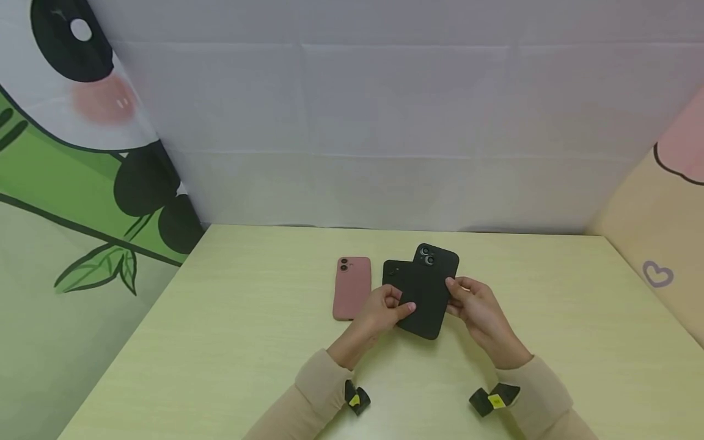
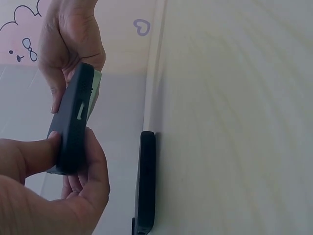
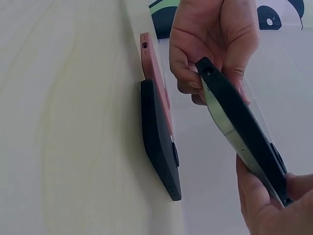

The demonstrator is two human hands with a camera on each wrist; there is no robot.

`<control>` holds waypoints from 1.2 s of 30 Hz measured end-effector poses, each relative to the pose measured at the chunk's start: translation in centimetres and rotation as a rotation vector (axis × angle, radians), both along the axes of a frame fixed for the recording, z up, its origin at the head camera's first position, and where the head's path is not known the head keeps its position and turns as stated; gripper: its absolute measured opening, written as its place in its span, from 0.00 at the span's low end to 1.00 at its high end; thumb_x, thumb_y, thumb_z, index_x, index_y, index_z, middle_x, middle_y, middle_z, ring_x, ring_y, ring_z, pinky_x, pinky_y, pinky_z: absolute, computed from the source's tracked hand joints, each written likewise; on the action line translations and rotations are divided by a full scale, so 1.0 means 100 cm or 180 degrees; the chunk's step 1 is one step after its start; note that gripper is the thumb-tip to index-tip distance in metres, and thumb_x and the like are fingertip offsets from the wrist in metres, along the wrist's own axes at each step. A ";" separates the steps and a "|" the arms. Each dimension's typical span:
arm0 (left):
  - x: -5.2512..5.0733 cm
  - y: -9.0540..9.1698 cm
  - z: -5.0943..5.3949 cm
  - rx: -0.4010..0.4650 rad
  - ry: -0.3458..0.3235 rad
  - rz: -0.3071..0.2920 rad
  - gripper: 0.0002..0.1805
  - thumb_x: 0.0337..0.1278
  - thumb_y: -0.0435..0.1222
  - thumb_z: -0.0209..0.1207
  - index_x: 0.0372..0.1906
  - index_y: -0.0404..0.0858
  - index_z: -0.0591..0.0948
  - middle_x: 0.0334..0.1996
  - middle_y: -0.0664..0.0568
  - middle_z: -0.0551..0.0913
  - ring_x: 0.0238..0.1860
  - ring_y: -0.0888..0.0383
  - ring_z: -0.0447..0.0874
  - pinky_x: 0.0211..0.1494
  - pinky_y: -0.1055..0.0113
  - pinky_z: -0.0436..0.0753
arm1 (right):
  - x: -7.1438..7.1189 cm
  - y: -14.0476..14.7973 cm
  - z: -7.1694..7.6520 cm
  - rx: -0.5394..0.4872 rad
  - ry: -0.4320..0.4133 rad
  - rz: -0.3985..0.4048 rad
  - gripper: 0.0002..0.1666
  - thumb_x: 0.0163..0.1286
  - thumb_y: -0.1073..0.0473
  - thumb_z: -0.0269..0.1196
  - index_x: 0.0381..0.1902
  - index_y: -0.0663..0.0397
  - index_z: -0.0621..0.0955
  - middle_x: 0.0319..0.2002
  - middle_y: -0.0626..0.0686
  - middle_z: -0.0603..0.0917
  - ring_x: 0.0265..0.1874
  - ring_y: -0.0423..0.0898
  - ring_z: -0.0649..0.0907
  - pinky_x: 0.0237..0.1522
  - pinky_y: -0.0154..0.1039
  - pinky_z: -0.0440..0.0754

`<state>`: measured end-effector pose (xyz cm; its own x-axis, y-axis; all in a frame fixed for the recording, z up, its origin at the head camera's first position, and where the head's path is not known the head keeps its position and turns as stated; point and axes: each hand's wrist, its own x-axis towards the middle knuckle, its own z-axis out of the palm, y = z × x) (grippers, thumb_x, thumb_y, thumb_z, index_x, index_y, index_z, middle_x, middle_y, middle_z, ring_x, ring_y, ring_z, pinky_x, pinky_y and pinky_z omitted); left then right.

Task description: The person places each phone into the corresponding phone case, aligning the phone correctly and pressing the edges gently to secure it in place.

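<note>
Both hands hold a phone in a black case (image 1: pixel 404 280) tilted above the table. A pale strip shows along its underside in the right wrist view. My left hand (image 1: pixel 379 310) pinches one end, thumb on the back. At the other end, my right hand (image 1: pixel 483 311) grips the edge between thumb and fingers. Partly hidden behind it, a second black phone (image 1: pixel 442 255) with two ringed lenses lies on the table; the right wrist view shows this black phone (image 3: pixel 157 139) lower than the held one. To the left lies a pink phone (image 1: pixel 352 287), back up.
The pale yellow table (image 1: pixel 247 354) reaches back to a white sheet wall (image 1: pixel 407 110). Cartoon-printed panels stand at the left (image 1: pixel 66 214) and right (image 1: pixel 654 232). A dark strapped device (image 1: pixel 357 397) sits on the left wrist and another dark device (image 1: pixel 492 400) on the right.
</note>
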<state>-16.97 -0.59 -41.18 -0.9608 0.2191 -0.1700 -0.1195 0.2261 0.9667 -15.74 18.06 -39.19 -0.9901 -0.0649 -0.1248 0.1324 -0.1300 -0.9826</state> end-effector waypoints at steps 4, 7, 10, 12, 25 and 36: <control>-0.001 0.000 0.001 -0.0056 0.0011 0.0029 0.17 0.50 0.34 0.64 0.42 0.33 0.73 0.25 0.52 0.73 0.25 0.60 0.70 0.28 0.72 0.70 | 0.001 -0.001 0.001 -0.0024 -0.0031 -0.0027 0.11 0.71 0.61 0.50 0.41 0.67 0.70 0.27 0.44 0.82 0.29 0.38 0.83 0.36 0.30 0.81; -0.001 0.000 0.001 -0.0077 0.0001 0.0021 0.17 0.49 0.35 0.64 0.42 0.33 0.73 0.24 0.52 0.72 0.25 0.60 0.70 0.28 0.72 0.70 | 0.002 -0.001 0.002 -0.0032 -0.0043 -0.0032 0.11 0.71 0.61 0.49 0.41 0.68 0.69 0.27 0.44 0.82 0.29 0.38 0.83 0.36 0.30 0.81; -0.001 -0.001 0.001 -0.0030 -0.0020 -0.0013 0.18 0.50 0.36 0.64 0.44 0.32 0.73 0.26 0.51 0.75 0.27 0.60 0.72 0.30 0.71 0.73 | 0.002 -0.001 0.003 -0.0060 -0.0062 -0.0067 0.12 0.71 0.61 0.50 0.41 0.68 0.69 0.27 0.44 0.82 0.29 0.38 0.83 0.35 0.31 0.81; -0.001 -0.002 0.001 0.0059 -0.0050 -0.0039 0.19 0.50 0.36 0.64 0.45 0.32 0.73 0.28 0.50 0.77 0.28 0.61 0.74 0.33 0.71 0.76 | 0.002 -0.002 0.003 -0.0097 -0.0088 -0.0117 0.13 0.71 0.60 0.50 0.42 0.69 0.69 0.27 0.45 0.81 0.29 0.38 0.83 0.35 0.31 0.81; 0.000 -0.001 -0.001 0.0645 -0.0374 -0.0452 0.24 0.55 0.35 0.60 0.54 0.26 0.69 0.40 0.41 0.82 0.32 0.54 0.86 0.41 0.64 0.83 | 0.002 0.001 0.006 -0.0359 -0.0162 -0.0308 0.20 0.71 0.58 0.49 0.50 0.72 0.65 0.31 0.45 0.79 0.33 0.37 0.82 0.41 0.31 0.81; 0.002 0.001 0.001 0.0609 -0.0257 -0.0264 0.18 0.55 0.29 0.58 0.50 0.26 0.71 0.40 0.39 0.81 0.31 0.60 0.81 0.38 0.65 0.83 | 0.000 0.006 0.004 -0.0781 -0.0082 -0.0119 0.07 0.70 0.61 0.51 0.38 0.57 0.75 0.34 0.48 0.81 0.33 0.43 0.85 0.41 0.36 0.82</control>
